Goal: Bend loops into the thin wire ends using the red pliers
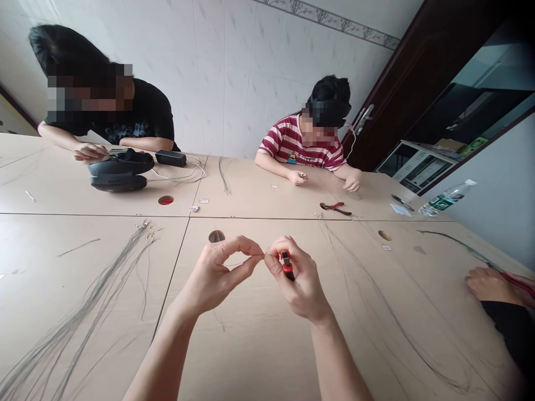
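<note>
My left hand (223, 273) pinches a thin wire (236, 264) between thumb and forefinger, above the table in front of me. My right hand (295, 278) is closed round red-and-black pliers (286, 264), whose blunt metal end points up toward me. Its thumb and forefinger also meet at the wire's end, right beside my left fingertips. What sits between the fingertips is too small to make out. To the left lies a bundle of thin grey wires (108, 275) with small metal ends. More loose wires (371, 284) curve over the table to the right.
Two people sit across the table (251, 356). A black headset (121, 171) lies by the left one, red-handled pliers (336, 208) before the other. At right are a water bottle (447, 197) and another person's hand (493, 285). Round holes (217, 236) pierce the tabletop.
</note>
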Motion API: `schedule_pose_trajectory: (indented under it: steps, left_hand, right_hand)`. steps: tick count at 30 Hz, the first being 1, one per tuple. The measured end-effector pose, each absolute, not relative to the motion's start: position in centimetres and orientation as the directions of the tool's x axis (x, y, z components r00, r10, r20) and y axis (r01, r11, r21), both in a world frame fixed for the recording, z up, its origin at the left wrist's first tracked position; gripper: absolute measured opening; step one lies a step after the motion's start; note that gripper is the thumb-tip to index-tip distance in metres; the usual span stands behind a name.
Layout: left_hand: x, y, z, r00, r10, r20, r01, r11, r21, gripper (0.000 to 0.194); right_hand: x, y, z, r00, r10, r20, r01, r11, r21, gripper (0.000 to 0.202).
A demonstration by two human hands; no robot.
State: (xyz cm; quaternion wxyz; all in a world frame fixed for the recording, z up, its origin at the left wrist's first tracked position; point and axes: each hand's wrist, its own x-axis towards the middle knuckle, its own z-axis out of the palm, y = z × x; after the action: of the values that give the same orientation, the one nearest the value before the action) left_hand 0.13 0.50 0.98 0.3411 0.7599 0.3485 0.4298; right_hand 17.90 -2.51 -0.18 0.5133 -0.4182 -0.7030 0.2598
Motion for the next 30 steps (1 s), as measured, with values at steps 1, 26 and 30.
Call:
schedule_pose_trajectory:
  steps: [1,26,30]
  left_hand:
    - [0.1,0.5,1.1,0.389,0.824,0.412,0.252,-0.526,0.812,0.007]
    - [0.0,0.9,0.6,0.515,0.826,0.23,0.08,-0.314,0.946,0.004]
    - [-0.2,0.9,0.5,0.493,0.841,0.221,0.116,-0.316,0.942,0.005]
  right_hand:
    - [17.9,-2.5,-0.2,-0.124,0.856,0.502,0.321,0.513,-0.796,0.014]
    - [18.5,-2.2,-0.2,-0.164,0.812,0.56,0.374,0.577,-0.726,0.021]
    - [18.3,-2.2,-0.2,-0.154,0.82,0.551,0.355,0.566,-0.744,0.019]
